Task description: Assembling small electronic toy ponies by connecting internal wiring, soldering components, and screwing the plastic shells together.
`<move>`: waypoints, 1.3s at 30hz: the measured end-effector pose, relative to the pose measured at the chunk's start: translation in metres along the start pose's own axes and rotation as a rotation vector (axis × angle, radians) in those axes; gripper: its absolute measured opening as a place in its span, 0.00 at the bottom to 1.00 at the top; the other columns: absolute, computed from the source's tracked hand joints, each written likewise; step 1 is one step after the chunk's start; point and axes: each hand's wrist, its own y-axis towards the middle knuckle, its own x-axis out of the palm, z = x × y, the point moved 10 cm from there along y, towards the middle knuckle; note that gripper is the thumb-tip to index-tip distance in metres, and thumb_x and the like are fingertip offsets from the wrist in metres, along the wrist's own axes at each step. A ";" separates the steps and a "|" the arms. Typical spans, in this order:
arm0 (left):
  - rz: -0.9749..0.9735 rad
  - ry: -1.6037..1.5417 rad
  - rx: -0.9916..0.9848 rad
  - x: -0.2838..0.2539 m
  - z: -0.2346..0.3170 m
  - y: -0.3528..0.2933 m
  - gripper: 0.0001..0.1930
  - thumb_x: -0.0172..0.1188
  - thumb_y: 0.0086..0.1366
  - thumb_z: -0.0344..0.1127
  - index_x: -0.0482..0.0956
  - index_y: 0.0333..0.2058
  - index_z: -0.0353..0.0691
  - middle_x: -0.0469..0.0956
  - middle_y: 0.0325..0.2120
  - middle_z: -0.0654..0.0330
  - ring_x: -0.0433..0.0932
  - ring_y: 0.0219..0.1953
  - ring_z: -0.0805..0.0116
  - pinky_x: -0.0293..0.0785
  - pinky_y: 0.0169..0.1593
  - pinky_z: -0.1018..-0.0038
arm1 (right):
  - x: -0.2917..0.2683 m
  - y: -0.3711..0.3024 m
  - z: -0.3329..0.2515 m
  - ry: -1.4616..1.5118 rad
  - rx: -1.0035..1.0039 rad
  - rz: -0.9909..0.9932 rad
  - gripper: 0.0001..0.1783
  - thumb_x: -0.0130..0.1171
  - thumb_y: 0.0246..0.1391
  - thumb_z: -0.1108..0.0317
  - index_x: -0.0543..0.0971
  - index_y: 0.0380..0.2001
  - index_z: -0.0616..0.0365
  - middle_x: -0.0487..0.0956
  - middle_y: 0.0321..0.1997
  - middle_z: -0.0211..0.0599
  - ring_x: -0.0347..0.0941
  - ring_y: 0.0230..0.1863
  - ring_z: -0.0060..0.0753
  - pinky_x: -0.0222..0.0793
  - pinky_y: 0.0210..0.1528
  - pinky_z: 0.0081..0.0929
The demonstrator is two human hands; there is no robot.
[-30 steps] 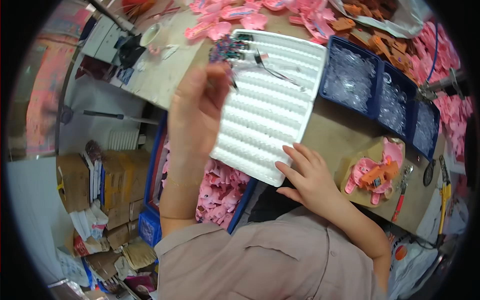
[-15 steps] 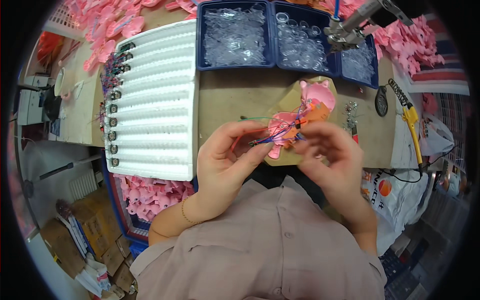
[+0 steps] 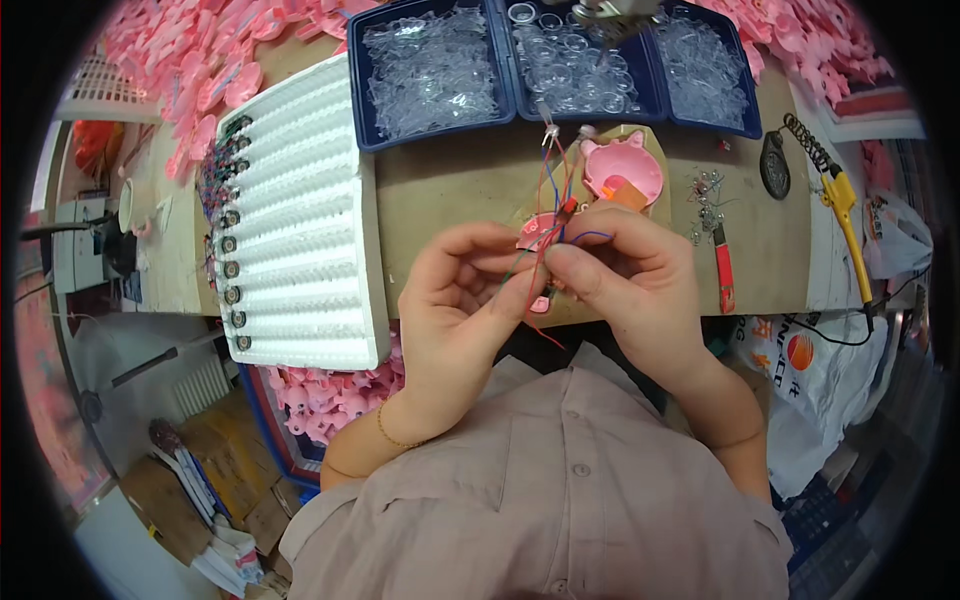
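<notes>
My left hand (image 3: 450, 310) pinches thin coloured wires (image 3: 553, 185) between thumb and fingertips, over the front of the table. My right hand (image 3: 640, 290) is closed on the same bundle, its thumb and forefinger almost touching the left fingertips. Red and blue strands rise from the fingers to small clear-and-metal tips, and a red end hangs below. Behind the hands lies a pink animal-shaped shell (image 3: 640, 160) with small ears, an orange piece (image 3: 627, 195) at its near side. Another pink part (image 3: 533, 233) is mostly hidden by my fingers.
At left stands a white ribbed foam tray (image 3: 305, 230) with round dark parts and wires along its edge. Blue bins (image 3: 500, 118) of clear plastic pieces line the back. To the right are a red-handled tool (image 3: 724, 270), loose metal bits (image 3: 706, 195) and a yellow soldering iron (image 3: 845, 215).
My right hand, loosely curled beside the wires before, has come in and pinches them. The wire ends now stand upward, away from the pink shell. The whole view has shifted slightly.
</notes>
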 end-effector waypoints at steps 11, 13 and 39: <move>0.167 -0.365 -0.150 -0.010 -0.024 -0.001 0.18 0.56 0.62 0.21 0.64 0.50 0.34 0.77 0.37 0.54 0.77 0.35 0.73 0.76 0.38 0.80 | -0.004 -0.009 0.008 -0.165 -0.047 0.081 0.02 0.53 0.55 0.79 0.75 0.29 0.64 0.73 0.27 0.31 0.68 0.29 0.18 0.64 0.31 0.17; 0.165 -0.309 -0.120 -0.013 -0.022 -0.001 0.18 0.56 0.62 0.21 0.64 0.50 0.34 0.76 0.37 0.55 0.77 0.35 0.74 0.76 0.38 0.80 | -0.004 -0.011 -0.012 -0.381 -0.187 0.070 0.01 0.54 0.54 0.79 0.74 0.29 0.64 0.73 0.26 0.32 0.68 0.29 0.19 0.64 0.31 0.18; -0.063 0.498 0.314 0.003 0.018 0.000 0.27 0.58 0.62 0.23 0.57 0.58 0.35 0.78 0.35 0.53 0.78 0.32 0.73 0.74 0.39 0.80 | -0.005 0.024 -0.001 -0.063 0.238 -0.069 0.11 0.60 0.54 0.75 0.75 0.40 0.67 0.77 0.28 0.31 0.70 0.23 0.13 0.62 0.21 0.12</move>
